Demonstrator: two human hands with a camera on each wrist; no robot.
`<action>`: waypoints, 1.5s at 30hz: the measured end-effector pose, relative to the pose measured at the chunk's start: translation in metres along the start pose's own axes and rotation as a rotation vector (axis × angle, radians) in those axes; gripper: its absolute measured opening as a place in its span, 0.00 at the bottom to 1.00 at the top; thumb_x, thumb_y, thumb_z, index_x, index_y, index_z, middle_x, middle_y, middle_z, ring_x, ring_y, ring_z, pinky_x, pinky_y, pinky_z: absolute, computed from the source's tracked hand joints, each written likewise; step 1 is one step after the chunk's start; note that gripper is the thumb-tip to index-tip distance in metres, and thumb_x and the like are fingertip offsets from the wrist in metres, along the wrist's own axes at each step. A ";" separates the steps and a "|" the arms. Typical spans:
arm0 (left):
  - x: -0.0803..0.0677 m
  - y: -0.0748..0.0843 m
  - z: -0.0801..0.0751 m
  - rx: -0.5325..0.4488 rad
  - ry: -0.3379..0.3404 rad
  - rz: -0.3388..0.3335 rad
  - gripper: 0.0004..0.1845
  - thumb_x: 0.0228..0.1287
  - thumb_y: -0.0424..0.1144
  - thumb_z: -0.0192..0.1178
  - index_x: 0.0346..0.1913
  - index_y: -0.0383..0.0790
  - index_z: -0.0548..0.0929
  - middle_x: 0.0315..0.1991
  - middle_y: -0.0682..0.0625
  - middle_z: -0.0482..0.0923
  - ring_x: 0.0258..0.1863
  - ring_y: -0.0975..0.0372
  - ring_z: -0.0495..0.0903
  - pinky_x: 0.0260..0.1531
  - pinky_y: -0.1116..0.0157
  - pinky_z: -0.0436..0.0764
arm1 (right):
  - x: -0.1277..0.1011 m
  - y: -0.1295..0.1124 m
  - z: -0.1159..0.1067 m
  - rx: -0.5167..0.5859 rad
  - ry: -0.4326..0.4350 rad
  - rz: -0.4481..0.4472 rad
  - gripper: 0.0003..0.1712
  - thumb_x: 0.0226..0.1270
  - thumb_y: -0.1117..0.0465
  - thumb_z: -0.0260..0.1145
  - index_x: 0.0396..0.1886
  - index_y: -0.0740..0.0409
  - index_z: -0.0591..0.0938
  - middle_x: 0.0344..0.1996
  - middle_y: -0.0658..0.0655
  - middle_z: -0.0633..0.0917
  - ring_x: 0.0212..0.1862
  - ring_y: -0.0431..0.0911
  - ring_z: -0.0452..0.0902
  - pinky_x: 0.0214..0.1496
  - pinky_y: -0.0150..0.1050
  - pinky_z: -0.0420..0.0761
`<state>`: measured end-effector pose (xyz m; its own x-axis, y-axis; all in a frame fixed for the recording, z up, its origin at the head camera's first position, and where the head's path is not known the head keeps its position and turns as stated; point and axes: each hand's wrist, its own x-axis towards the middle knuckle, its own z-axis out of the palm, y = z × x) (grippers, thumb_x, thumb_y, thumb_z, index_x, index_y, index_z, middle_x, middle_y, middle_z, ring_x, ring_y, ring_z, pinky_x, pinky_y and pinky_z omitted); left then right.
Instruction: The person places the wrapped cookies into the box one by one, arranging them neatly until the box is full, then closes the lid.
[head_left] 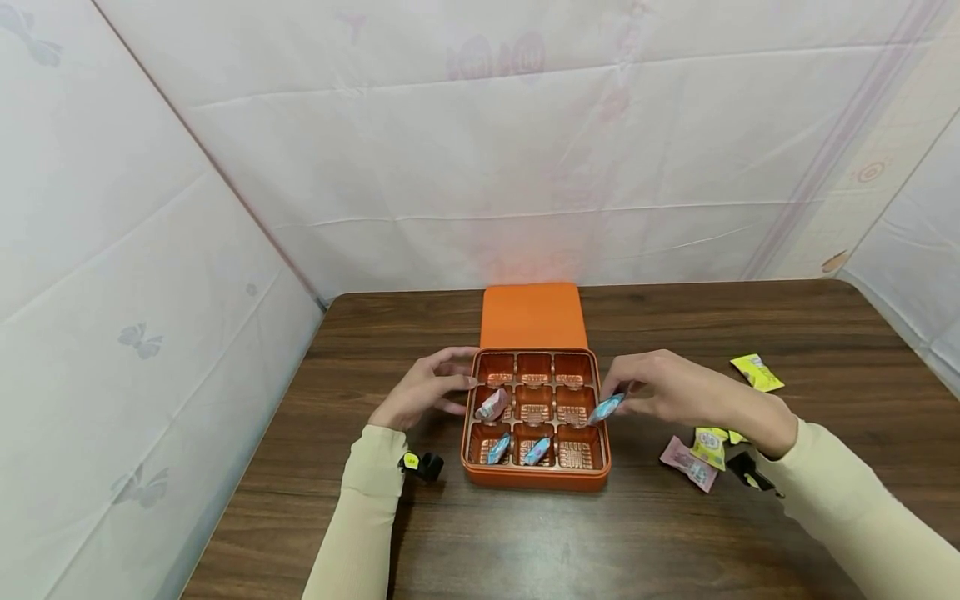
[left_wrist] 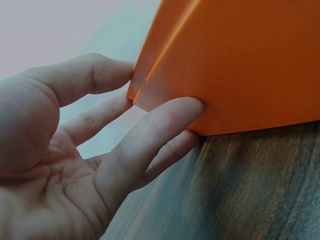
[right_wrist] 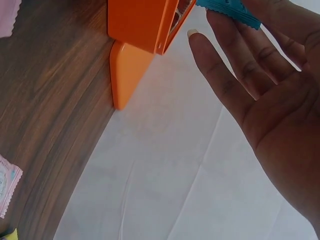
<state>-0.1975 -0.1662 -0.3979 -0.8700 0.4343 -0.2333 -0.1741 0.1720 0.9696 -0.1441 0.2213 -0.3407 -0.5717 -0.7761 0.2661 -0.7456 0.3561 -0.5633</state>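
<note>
Risk: sweet dropped outside its compartment at the tray's right edge.

Right hand (head_left: 675,396) pinches a blue wrapped candy (head_left: 606,408) at fingertip only, other fingers straight, over the right rim of the orange tray (head_left: 536,479), centre frame; a slack pinch could drop it onto the table (head_left: 525,542). Left hand (head_left: 423,392), fingers relaxed, touches the tray's left wall; a push could shift it.

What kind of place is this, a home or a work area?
Probably a staged recording corner, not a lived-in room: white printed sheets hang as walls around a wooden table, which holds only an orange compartment box and some wrapped sweets.
</note>
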 end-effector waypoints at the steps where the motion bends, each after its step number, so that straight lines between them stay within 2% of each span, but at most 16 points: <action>1: 0.000 0.000 0.000 -0.001 0.000 0.001 0.28 0.78 0.28 0.62 0.77 0.42 0.73 0.64 0.32 0.77 0.55 0.51 0.85 0.43 0.50 0.91 | 0.001 -0.001 0.001 0.002 -0.001 -0.005 0.19 0.61 0.76 0.78 0.43 0.48 0.87 0.39 0.42 0.85 0.39 0.35 0.81 0.39 0.36 0.87; 7: 0.000 0.000 -0.001 0.000 -0.002 0.002 0.29 0.78 0.28 0.62 0.78 0.41 0.73 0.64 0.33 0.78 0.55 0.50 0.85 0.43 0.50 0.91 | 0.005 -0.005 0.006 0.006 -0.020 -0.022 0.18 0.62 0.75 0.78 0.42 0.48 0.87 0.39 0.40 0.85 0.39 0.34 0.80 0.39 0.41 0.88; 19: 0.001 -0.001 0.000 0.014 0.009 0.003 0.29 0.77 0.28 0.62 0.78 0.41 0.73 0.63 0.32 0.79 0.54 0.49 0.86 0.42 0.50 0.91 | 0.008 -0.010 0.015 0.045 -0.080 0.033 0.15 0.65 0.73 0.77 0.42 0.49 0.88 0.40 0.40 0.86 0.40 0.35 0.81 0.41 0.41 0.89; 33: 0.001 -0.001 0.000 0.010 0.007 0.009 0.29 0.77 0.28 0.61 0.78 0.40 0.73 0.64 0.32 0.78 0.56 0.48 0.85 0.42 0.50 0.91 | 0.011 -0.012 0.026 0.033 -0.095 -0.011 0.14 0.65 0.72 0.77 0.43 0.51 0.88 0.41 0.42 0.86 0.41 0.34 0.81 0.42 0.36 0.88; 39: 0.001 -0.001 0.000 0.005 0.008 0.008 0.29 0.77 0.27 0.62 0.77 0.40 0.73 0.63 0.32 0.79 0.56 0.48 0.85 0.42 0.50 0.91 | 0.011 -0.013 0.028 0.058 -0.111 -0.014 0.14 0.66 0.73 0.77 0.43 0.51 0.87 0.41 0.43 0.86 0.40 0.33 0.81 0.40 0.38 0.89; 45: 0.001 -0.002 -0.001 0.001 -0.007 0.012 0.29 0.78 0.27 0.61 0.78 0.40 0.73 0.65 0.31 0.77 0.56 0.49 0.84 0.43 0.51 0.91 | 0.012 -0.013 0.029 0.019 -0.101 -0.040 0.13 0.65 0.72 0.77 0.43 0.51 0.88 0.41 0.44 0.86 0.39 0.33 0.81 0.38 0.37 0.88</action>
<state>-0.1983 -0.1669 -0.3995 -0.8690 0.4421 -0.2223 -0.1633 0.1680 0.9722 -0.1312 0.1926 -0.3536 -0.5031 -0.8385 0.2092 -0.7600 0.3140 -0.5690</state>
